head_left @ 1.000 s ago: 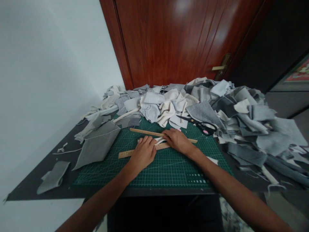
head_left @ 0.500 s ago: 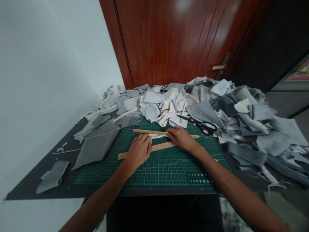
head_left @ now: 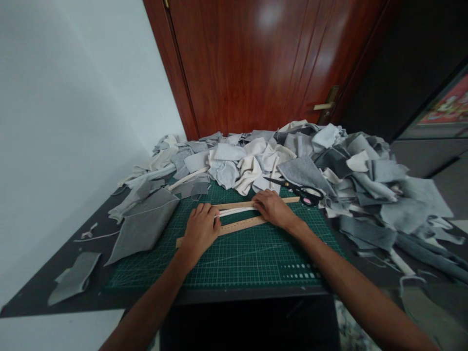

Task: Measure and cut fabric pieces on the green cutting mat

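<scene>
Spanning the gap between the left hand (head_left: 201,226) and the right hand (head_left: 271,207) is a white strip (head_left: 237,210), one end grasped in each; how firmly does not show. Looking soft, it could sag if either grip loosens, or stretch if both pull. The near ruler (head_left: 239,225) passes beneath the left hand, so a shifting palm could skew it on the cutting mat (head_left: 241,263). The far stick (head_left: 234,204) runs by the right fingers towards the scissors (head_left: 294,187); nudged right, it might push them. Beyond, heaped fabric scraps (head_left: 303,173) on the desk (head_left: 31,295) could slump nearer if bumped.
</scene>
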Demonstrator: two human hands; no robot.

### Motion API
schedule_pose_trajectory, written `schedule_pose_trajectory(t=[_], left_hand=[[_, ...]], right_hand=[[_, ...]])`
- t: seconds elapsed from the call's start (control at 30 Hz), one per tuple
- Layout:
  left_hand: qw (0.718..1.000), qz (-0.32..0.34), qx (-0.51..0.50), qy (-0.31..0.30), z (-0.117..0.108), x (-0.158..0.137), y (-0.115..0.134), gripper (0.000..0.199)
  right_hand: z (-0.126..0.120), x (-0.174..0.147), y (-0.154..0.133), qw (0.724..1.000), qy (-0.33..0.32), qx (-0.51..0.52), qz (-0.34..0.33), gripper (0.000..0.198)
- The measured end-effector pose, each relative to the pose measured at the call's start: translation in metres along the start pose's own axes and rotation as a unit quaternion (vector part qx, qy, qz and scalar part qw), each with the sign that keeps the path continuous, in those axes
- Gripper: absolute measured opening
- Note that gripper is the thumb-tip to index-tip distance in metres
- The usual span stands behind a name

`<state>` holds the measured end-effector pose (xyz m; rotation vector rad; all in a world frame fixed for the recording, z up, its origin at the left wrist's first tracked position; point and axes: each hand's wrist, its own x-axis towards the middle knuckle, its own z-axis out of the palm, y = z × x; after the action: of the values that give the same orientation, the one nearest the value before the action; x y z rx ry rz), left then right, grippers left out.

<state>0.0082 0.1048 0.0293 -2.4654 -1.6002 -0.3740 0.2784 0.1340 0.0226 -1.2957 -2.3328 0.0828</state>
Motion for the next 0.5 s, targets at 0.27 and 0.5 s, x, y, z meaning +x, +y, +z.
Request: schedule_pose_trajectory(t=[0.27,0.5], left_hand=[[0.973,-0.169,-0.013,0.157,-0.020,0.004,-0.036,0.018],[0.937,-0.235,-0.045,0.254,-0.029,-0.003,-0.074,0.034]], right_hand=[[-0.002,0.000,0.008,0.998,0.043,0.009,0.054,0.018],[-0.003,0.000,0.011,0.997,0.036,0.006,0.063,0.022]])
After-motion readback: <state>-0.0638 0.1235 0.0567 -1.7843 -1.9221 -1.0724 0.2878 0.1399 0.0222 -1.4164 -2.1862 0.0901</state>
